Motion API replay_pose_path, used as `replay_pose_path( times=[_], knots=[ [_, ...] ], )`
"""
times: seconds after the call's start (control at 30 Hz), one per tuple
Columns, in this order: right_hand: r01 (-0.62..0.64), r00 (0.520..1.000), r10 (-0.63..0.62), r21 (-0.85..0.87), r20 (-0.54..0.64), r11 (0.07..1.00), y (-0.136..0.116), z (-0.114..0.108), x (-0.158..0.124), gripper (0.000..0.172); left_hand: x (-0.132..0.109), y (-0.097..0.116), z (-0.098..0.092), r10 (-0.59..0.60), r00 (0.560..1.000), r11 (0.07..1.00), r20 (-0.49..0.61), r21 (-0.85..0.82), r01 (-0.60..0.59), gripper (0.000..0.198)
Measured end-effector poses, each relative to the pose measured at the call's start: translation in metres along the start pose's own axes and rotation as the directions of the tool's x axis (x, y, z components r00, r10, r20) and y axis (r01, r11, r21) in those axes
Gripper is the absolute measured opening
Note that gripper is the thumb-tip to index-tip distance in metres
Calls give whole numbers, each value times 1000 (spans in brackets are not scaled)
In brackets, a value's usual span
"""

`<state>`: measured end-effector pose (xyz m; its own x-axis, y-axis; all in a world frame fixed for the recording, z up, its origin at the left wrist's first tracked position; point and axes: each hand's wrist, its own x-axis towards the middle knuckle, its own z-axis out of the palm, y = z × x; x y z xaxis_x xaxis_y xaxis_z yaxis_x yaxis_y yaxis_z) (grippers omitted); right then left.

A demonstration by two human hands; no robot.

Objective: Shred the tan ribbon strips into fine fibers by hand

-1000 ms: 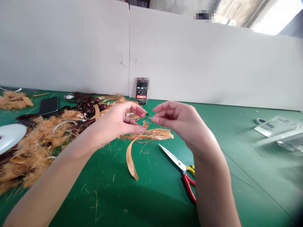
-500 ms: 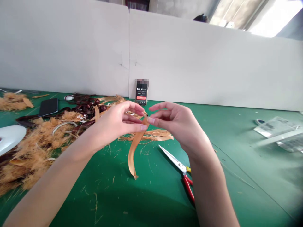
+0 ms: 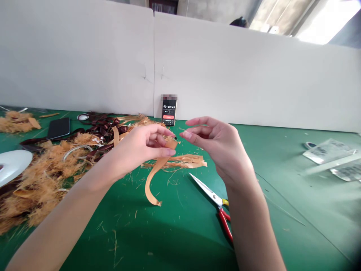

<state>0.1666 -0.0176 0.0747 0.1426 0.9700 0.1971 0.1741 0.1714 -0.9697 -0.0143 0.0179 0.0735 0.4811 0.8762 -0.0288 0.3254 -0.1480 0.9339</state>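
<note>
A strip of orange-tan ribbon (image 3: pixel 150 184) hangs from my left hand (image 3: pixel 146 145), pinched near its upper end between thumb and fingers. Its lower part curls above the green table, and the upper end is frayed. To the right, a short gap away, my right hand (image 3: pixel 210 139) pinches a thin loose thread (image 3: pixel 182 129) between thumb and finger. Below it lie scissors (image 3: pixel 211 194) with red handles, partly hidden by my right forearm. Behind the held ribbon, several frayed ribbon strips (image 3: pixel 191 161) rest on the table.
A heap of orange fibres (image 3: pixel 53 173) and dark brown ribbon (image 3: pixel 109 126) covers the left side. A phone showing a timer (image 3: pixel 169 113) leans on the white partition (image 3: pixel 254 71). Another phone (image 3: pixel 59 128) lies flat at left. Clear plastic packets (image 3: pixel 328 151) are at right.
My right hand has moved a little right, away from the ribbon's end, with a thread in its fingers. The ribbon's hanging tail has swung left and curls more.
</note>
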Motion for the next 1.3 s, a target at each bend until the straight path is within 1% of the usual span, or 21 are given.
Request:
replay_pose_path(
  times=[0.07,0.17,0.23,0.3,0.47,0.67,0.73,0.87,0.93,1.03,1.1,1.17,1.2,1.23,1.3],
  knots=[
    [-10,1000,10,-12,18,1000,-1,-1,0,31,0,0,0,4,1000,1000,-3,-14,-4,33],
    [-70,991,71,-13,114,997,-2,1,-1,34,0,-1,0,16,1000,999,1,-34,-16,34],
    [-108,980,104,17,170,994,-2,3,-2,36,0,-2,0,29,999,999,22,-43,-28,33],
    [-126,977,114,56,182,990,-3,5,-2,36,0,-3,-1,33,999,999,41,-39,-31,33],
    [-111,982,101,56,157,992,-3,2,-2,32,0,-4,-2,27,999,1000,41,-6,-27,36],
    [-90,989,87,19,121,996,-2,3,-3,33,1,-4,-2,22,998,1000,54,-10,-21,37],
    [-70,993,70,-5,91,998,-2,3,-3,31,0,-4,-2,13,998,1000,58,-2,-13,37],
    [-1,1000,0,-54,-15,999,-1,0,-2,29,0,-4,-3,2,999,1000,45,27,-3,39],
    [13,999,-15,-61,-30,998,-1,-2,-1,29,0,-4,-3,9,999,1000,43,29,-10,41],
    [-10,999,12,-64,30,998,0,-1,-1,32,1,-4,-2,9,999,999,45,36,-11,41],
    [-57,990,65,-67,122,996,0,1,-2,36,0,-4,-1,5,999,1000,54,23,-6,39],
    [-107,970,116,-50,214,993,-1,3,-3,38,0,-4,0,4,998,1000,68,-5,-3,38],
    [-122,963,127,-36,238,992,-2,4,-3,39,0,-4,1,4,997,1000,75,-17,-3,38],
    [-126,962,127,-21,242,992,-3,5,-4,41,0,-4,1,3,997,1000,81,-24,-1,38],
    [-106,972,105,-9,209,994,-3,6,-4,40,0,-4,1,-3,997,1000,79,-14,5,39]
  ],
)
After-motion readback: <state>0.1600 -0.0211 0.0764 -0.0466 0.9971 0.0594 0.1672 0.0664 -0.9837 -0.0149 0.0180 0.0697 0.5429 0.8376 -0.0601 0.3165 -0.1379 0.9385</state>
